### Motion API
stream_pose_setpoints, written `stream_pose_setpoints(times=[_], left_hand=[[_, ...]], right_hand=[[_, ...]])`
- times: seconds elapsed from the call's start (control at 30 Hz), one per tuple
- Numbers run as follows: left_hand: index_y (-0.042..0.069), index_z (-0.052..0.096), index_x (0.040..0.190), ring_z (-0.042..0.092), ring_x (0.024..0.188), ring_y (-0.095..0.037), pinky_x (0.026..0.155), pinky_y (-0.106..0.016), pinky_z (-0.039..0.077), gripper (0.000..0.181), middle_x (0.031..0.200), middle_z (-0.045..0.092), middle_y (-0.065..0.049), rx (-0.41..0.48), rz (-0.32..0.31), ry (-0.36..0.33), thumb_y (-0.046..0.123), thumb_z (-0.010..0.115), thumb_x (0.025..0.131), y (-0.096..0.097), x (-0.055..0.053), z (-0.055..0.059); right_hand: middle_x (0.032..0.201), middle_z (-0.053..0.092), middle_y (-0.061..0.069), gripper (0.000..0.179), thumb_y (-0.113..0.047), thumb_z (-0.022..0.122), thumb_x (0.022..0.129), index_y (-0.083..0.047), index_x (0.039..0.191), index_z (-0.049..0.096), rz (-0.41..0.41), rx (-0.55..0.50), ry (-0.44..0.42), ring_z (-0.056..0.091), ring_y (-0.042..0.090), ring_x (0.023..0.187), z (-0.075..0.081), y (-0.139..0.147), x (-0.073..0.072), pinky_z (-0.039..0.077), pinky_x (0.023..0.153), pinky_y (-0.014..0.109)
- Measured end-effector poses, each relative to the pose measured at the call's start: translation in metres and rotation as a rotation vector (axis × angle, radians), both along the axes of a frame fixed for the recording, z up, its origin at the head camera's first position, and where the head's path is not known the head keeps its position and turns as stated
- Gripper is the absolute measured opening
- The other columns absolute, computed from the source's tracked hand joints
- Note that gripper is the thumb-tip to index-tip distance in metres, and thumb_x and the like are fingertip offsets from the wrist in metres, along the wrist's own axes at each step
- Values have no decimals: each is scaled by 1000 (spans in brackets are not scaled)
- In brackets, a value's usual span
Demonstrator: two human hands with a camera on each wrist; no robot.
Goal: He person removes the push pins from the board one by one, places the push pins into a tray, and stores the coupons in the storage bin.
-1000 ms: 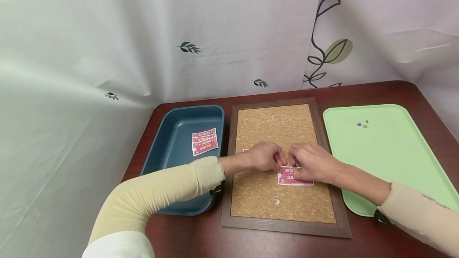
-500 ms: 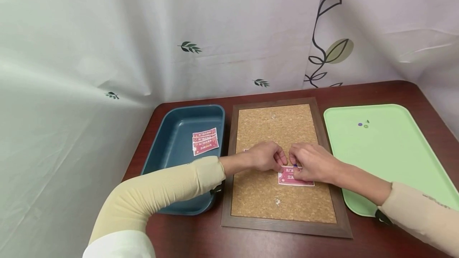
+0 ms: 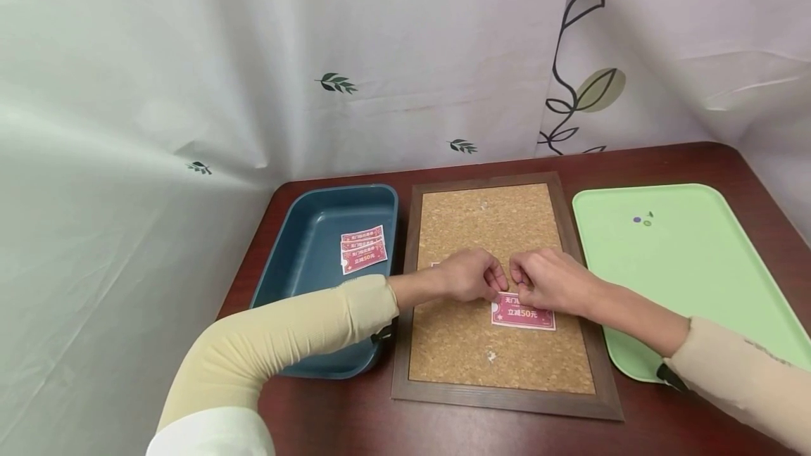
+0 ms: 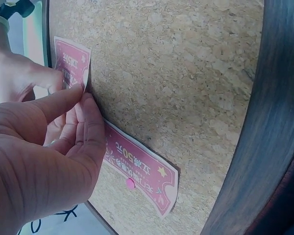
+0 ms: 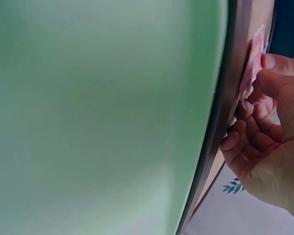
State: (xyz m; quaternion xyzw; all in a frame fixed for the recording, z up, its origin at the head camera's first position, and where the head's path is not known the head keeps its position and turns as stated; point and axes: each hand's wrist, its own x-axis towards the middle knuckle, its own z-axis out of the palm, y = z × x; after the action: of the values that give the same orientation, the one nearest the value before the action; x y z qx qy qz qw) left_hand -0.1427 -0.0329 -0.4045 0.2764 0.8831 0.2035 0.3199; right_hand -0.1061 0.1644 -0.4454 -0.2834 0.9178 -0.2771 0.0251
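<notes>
1. Your loose card (image 3: 524,315) lies on the cork board (image 3: 488,234), at about 4 o'clock from the board's centre.
2. Your left hand (image 3: 470,277) is nearly closed, its thumb and fingertips pinching the card's 11 o'clock corner. Your right hand (image 3: 550,281) is curled, pinching a blue pin (image 5: 253,103) by the card's 12 o'clock edge.
3. The card could twist out of line if your left pinch shifts, since only that corner looks held.
4. The pin could miss the paper or tear its edge if pressed too near the border; most of it is hidden, so its angle is hard to judge.
5. The point could prick your left fingertips, as both hands work so close together.
6. Count of cards: five visible. One is loose, one pinned card (image 4: 142,164) sits towards the board's 9 o'clock side, and three overlapping cards (image 3: 363,259) lie in the blue tray (image 3: 307,252), at 9 o'clock.
7. Count of pins: one in your right hand, one pink pin (image 4: 131,183) in the pinned card, and, at 2 o'clock in the green tray (image 3: 690,280), one purple pin (image 3: 636,219) and one green pin (image 3: 647,224). A dark speck (image 3: 650,214) beside them may be another.
8. One board, two trays.
</notes>
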Motion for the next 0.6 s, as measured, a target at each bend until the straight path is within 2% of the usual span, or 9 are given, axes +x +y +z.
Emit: stream_pose_setpoints(times=[0.17, 0.37, 0.6], left_hand=[[11, 77, 100, 62, 77, -4, 71, -17, 48, 12, 83, 69, 8, 31, 7, -20, 7, 84, 91, -1, -2, 6], [10, 76, 99, 62, 79, -6, 72, -19, 48, 10, 86, 71, 4, 88, 17, -17, 5, 82, 93, -7, -6, 20], [7, 76, 102, 64, 80, -7, 72, -20, 50, 7, 88, 73, 0, 149, 35, -16, 4, 78, 96, -21, -14, 35]], right_hand=[[67, 51, -12, 26, 1, 79, 76, -18, 80, 61, 4, -39, -49, 48, 5, 64, 2, 3, -3, 40, 57, 24], [71, 56, -9, 20, 2, 79, 79, -15, 84, 68, -1, -84, -118, 51, 8, 67, 11, 8, -9, 43, 59, 25], [73, 61, -8, 17, 4, 79, 84, -12, 89, 75, -24, -119, -132, 52, 11, 68, 27, 15, -13, 44, 59, 26]])
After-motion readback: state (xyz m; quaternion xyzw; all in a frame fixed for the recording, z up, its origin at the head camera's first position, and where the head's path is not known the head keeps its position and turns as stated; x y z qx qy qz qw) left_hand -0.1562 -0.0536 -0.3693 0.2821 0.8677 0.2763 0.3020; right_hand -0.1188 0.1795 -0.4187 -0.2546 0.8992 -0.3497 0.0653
